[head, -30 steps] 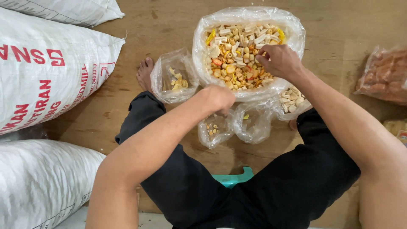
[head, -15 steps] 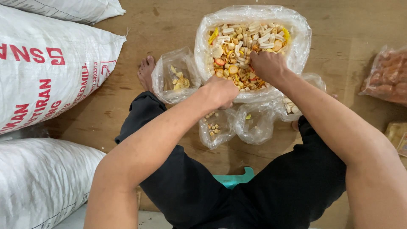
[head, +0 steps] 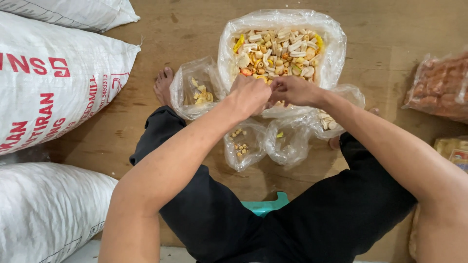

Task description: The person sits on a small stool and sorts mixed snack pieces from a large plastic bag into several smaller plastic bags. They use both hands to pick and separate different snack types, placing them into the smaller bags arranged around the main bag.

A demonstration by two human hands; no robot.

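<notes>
Your left hand (head: 251, 95) and right hand (head: 294, 90) meet, fingers curled, at the near edge of the big clear bag of mixed snacks (head: 280, 48) on the wooden floor (head: 390, 29), whether pinching pieces I cannot tell, small bags (head: 246, 146) just below.

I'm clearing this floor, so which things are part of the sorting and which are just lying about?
In use: left hand, right hand, big bag of mixed snacks, four small clear bags.

Lying about: white sacks, orange snack bag, teal stool.
</notes>
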